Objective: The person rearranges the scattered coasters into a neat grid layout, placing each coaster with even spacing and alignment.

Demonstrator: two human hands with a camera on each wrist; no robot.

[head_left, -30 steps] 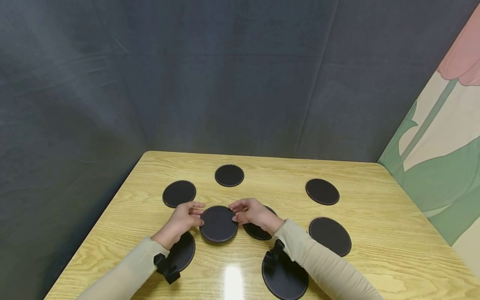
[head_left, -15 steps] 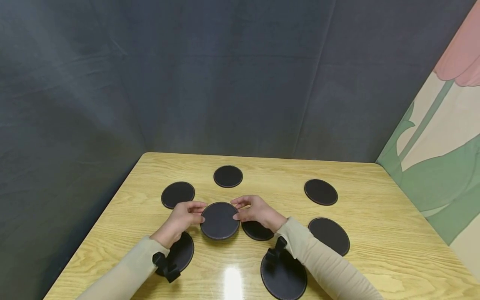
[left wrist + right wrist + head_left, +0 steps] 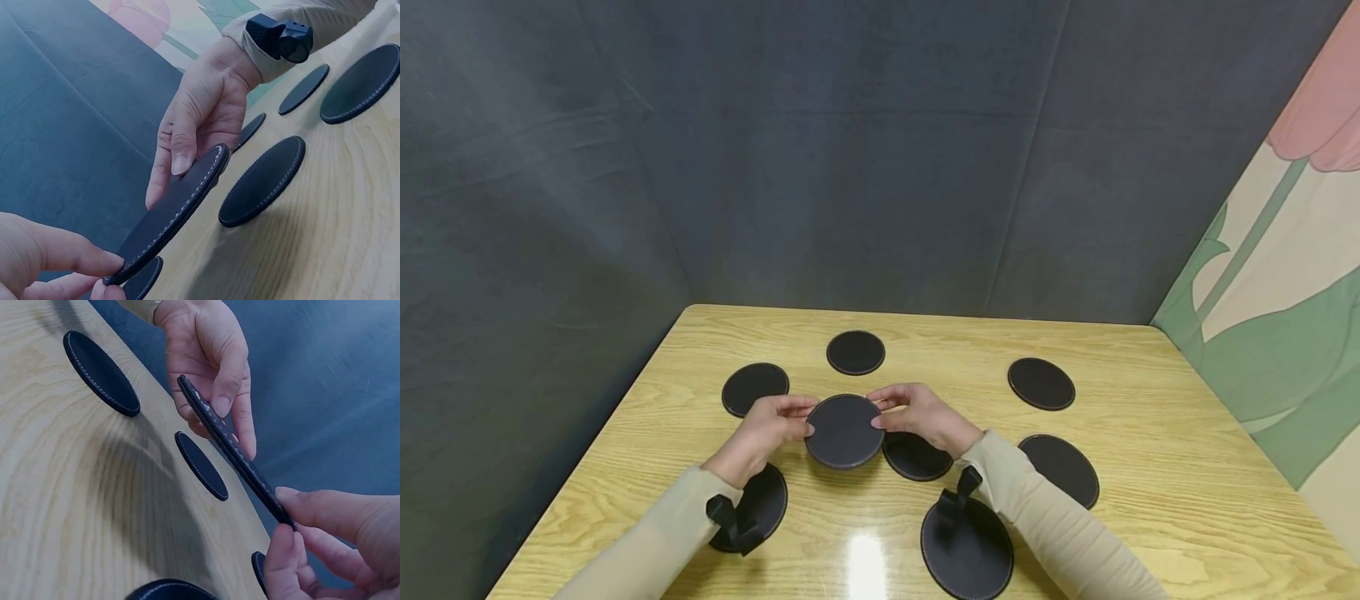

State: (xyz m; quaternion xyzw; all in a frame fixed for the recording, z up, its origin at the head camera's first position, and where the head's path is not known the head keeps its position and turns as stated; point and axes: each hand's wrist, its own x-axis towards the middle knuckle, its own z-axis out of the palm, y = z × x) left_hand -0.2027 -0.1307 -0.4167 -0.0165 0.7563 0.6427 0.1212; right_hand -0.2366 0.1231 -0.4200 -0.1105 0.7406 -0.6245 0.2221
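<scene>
Evidently, both hands share one load: a dark stitched disc [image 3: 845,432], held clear of the worktop [image 3: 1150,392] between the left grip [image 3: 775,425] and the right grip [image 3: 922,417]. Each grip is closed to a narrow pinch on the rim, thumb on the upper face, fingers beneath, at opposite sides; presumably this steadies the thin piece and leaves its face largely uncovered. Whether it is one layer or more cannot be confirmed. Similar pieces lie flat: a back-left disc [image 3: 756,388] just beyond the left grip, a rear disc [image 3: 856,352] beyond and between both, an inner disc [image 3: 917,461] partly below the right grip, a near-left disc [image 3: 770,500] and a near-right disc [image 3: 967,557] nearer the wearer, a mid-right disc [image 3: 1063,468] and a far-right disc [image 3: 1041,383] off to the right grip's right. Spacing them apart probably leaves each edge accessible.
</scene>
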